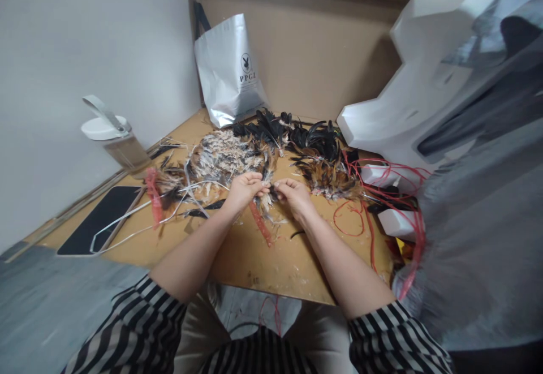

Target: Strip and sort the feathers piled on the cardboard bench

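My left hand (245,188) and my right hand (293,193) meet at the middle of a wooden table (271,261), fingertips pinched together on a small bunch of feathers (268,193). A red strip (261,224) hangs down from that bunch toward me. Behind the hands lies a heap of pale speckled feathers (224,159). Black feathers (297,133) and brown feathers (328,179) lie further back and to the right.
A silver bag (229,71) leans against a cardboard back wall. A white-lidded bottle (114,136) stands at the left, near a black tablet (99,218) and white cords (127,224). Red strings (373,204) and white blocks (399,221) lie at the right. A large white machine (432,80) fills the right side.
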Motion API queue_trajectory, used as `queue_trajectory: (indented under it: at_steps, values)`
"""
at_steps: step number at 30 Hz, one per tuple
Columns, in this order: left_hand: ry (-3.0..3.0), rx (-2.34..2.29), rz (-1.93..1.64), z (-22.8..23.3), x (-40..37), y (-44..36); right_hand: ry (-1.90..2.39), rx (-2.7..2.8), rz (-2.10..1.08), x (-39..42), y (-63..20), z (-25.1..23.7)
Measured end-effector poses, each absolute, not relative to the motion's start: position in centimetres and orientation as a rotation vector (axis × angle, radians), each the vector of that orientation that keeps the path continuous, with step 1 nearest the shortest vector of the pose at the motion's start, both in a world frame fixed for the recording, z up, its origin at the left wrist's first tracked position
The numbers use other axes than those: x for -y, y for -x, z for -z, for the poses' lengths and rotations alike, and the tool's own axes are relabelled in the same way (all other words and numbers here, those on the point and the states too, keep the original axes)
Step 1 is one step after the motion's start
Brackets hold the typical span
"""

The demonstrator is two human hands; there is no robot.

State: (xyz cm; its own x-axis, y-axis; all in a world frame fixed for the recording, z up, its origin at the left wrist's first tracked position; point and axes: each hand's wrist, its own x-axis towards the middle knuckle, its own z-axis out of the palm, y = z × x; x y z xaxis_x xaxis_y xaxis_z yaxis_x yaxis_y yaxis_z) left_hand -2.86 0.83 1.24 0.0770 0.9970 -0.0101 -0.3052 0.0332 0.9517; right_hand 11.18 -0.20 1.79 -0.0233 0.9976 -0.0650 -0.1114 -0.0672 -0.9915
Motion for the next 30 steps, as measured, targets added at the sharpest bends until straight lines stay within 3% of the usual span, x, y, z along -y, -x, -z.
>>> queue_trajectory:
  at_steps: [10, 19, 30]
  values:
    - [-1.347, -0.965, -1.364, -0.83, -0.29, 2.42, 1.122, 1.2, -1.315, 0.72, -10.47, -2.25]
    - [-0.835, -0.92, -1.262, -1.37, -0.86, 3.16, 1.022, 1.017, -1.25, 0.22, -10.87, -1.71]
    - [-0.829, -0.845, -1.121, -1.62, -0.18, 2.51, 1.011, 0.989, -1.296, 0.52, -10.39, -1.39]
